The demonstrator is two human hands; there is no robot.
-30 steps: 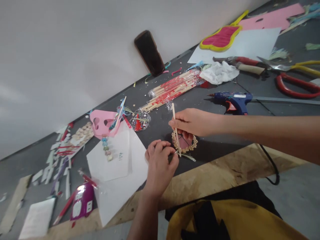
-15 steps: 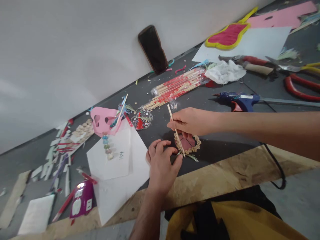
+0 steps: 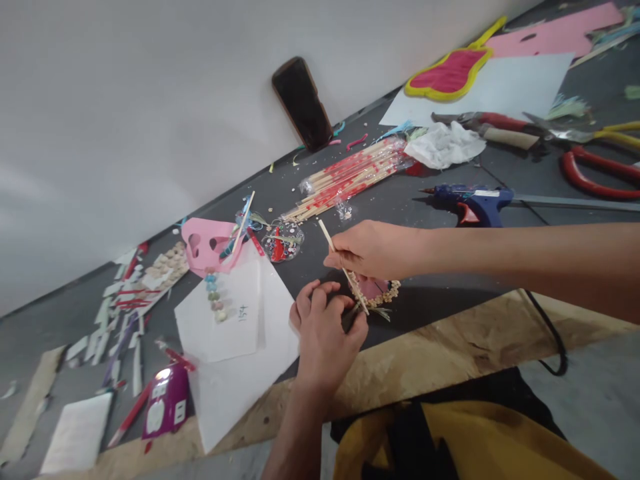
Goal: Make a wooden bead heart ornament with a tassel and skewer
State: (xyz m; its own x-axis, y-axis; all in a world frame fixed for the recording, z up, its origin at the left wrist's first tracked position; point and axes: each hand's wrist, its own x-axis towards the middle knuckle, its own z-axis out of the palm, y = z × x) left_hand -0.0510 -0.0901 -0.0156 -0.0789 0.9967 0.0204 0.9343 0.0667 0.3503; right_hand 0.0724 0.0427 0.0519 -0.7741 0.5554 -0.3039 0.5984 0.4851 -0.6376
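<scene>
A wooden chopstick point(image 3: 327, 235) slants through the fingers of my right hand point(image 3: 363, 248), which is closed around it. Its lower end touches the near-left edge of a small pink ornament point(image 3: 370, 288) rimmed with pale beads or grains. My right hand covers the ornament's far side. Thin green strands point(image 3: 383, 313) stick out at its near edge. My left hand point(image 3: 327, 333) rests on the dark table just left of the ornament, fingers curled. Its thumb and forefinger close in near the chopstick's tip; what they pinch is too small to make out.
Packaged chopsticks point(image 3: 355, 175) lie beyond my hands. A blue glue gun point(image 3: 475, 200), pliers point(image 3: 500, 121) and red-handled scissors point(image 3: 590, 173) are at right. Left are white paper point(image 3: 240, 387), a pink cut-out point(image 3: 200, 240) and a purple device point(image 3: 167, 400). A phone point(image 3: 303, 103) leans on the wall.
My right hand has shifted slightly left and down, and the chopstick's upper end has tilted further left. My left hand stays almost in place. The view has shifted a little.
</scene>
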